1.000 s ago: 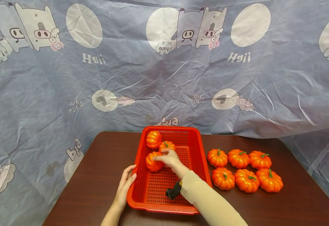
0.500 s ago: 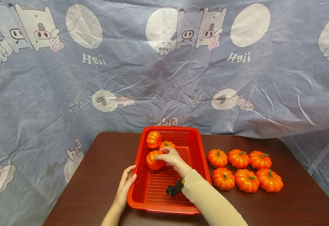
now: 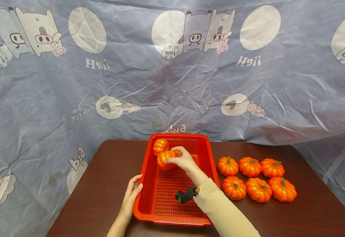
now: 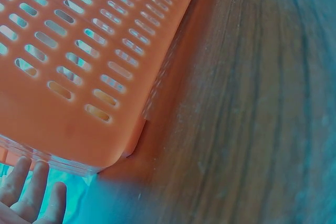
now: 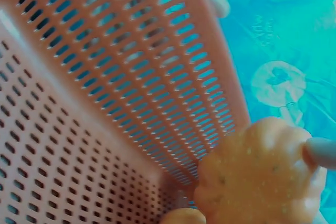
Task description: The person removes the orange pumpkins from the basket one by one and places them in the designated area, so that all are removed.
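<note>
In the head view, my right hand (image 3: 184,161) holds a small orange pumpkin (image 3: 166,160) above the floor of the red plastic basket (image 3: 172,221). The right wrist view shows that pumpkin (image 5: 257,177) close up, with a fingertip (image 5: 321,152) against its side. Behind it, another pumpkin (image 3: 160,146) lies in the basket's far left corner. A third is almost wholly hidden by the right hand. My left hand (image 3: 129,197) touches the basket's left side. Its fairly straight fingers (image 4: 37,184) reach the rim in the left wrist view.
Right of the basket, several more pumpkins stand in two rows on the dark wood table (image 3: 95,187), among them a front one (image 3: 234,188) near the basket wall. A grey printed cloth (image 3: 172,82) hangs behind the table. A black wrist device (image 3: 185,195) hangs below my right wrist.
My right hand has raised the pumpkin and carried it away from me, toward the basket's far end. It now covers most of the pumpkin behind. The left hand has stayed at the basket's side.
</note>
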Available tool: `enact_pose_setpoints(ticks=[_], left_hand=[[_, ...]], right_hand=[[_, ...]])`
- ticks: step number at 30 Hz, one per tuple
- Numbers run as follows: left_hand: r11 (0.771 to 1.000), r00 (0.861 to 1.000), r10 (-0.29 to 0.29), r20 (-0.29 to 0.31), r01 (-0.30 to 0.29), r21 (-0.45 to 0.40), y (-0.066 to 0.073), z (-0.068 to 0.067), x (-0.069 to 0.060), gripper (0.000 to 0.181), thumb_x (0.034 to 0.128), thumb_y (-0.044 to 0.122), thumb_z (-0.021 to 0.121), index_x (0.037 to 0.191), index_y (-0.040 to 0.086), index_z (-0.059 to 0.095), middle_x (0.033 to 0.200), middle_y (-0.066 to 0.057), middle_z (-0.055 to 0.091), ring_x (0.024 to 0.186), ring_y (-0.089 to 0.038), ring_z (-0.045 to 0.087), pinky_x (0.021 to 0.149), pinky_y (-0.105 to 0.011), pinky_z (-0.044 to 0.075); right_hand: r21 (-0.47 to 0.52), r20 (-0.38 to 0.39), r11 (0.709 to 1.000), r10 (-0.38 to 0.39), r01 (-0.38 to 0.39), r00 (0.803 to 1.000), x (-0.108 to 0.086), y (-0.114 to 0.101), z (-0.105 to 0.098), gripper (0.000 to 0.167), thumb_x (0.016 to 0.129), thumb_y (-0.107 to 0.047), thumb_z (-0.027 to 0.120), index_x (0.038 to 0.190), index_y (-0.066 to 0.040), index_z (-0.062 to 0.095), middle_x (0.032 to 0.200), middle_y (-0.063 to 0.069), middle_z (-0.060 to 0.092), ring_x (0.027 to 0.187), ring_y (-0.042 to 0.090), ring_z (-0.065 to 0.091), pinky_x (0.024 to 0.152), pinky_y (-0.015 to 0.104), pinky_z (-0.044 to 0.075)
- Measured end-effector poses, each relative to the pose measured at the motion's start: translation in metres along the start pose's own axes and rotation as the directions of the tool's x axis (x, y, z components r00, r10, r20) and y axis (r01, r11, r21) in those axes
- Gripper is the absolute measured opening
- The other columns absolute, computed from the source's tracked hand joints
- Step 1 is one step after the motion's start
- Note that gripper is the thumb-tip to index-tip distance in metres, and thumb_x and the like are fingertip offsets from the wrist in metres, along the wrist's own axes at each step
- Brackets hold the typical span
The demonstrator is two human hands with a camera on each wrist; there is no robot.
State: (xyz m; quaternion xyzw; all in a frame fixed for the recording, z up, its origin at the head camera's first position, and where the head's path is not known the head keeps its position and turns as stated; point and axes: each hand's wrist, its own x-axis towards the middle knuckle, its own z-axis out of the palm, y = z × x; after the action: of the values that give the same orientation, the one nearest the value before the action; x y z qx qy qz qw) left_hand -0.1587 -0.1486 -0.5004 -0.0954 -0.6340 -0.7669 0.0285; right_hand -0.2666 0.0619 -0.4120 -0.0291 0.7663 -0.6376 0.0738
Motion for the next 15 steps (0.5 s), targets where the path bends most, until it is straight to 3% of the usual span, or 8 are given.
enact_pose_setpoints(ticks=[6, 15], left_hand=[[1.0, 1.0, 0.009, 0.005, -0.009, -0.002, -0.002, -0.001, -0.001, 0.038, 0.1004, 0.015, 0.038, 0.136, 0.005, 0.031, 0.124, -0.03, 0.039, 0.104, -0.037, 0.052, 0.082, -0.045, 0.049], [1.0, 1.0, 0.01, 0.01, -0.01, -0.009, -0.001, 0.0, 0.0, 0.038, 0.1005, 0.016, 0.038, 0.136, 0.006, 0.031, 0.123, -0.03, 0.038, 0.104, -0.039, 0.051, 0.081, -0.046, 0.049]], right_hand=[[0.01, -0.077, 0.998, -0.054, 0.055, 0.996, -0.003, -0.012, -0.007, 0.057, 0.067, -0.005, 0.078, 0.117, -0.004, 0.052, 0.119, 0.02, 0.054, 0.101, 0.03, 0.055, 0.079, 0.036, 0.048], [0.049, -0.084, 0.992, -0.109, 0.113, 0.991, -0.014, -0.032, -0.025, 0.066, 0.07, -0.004, 0.076, 0.127, -0.003, 0.044, 0.127, 0.019, 0.048, 0.11, 0.032, 0.052, 0.084, 0.039, 0.047]])
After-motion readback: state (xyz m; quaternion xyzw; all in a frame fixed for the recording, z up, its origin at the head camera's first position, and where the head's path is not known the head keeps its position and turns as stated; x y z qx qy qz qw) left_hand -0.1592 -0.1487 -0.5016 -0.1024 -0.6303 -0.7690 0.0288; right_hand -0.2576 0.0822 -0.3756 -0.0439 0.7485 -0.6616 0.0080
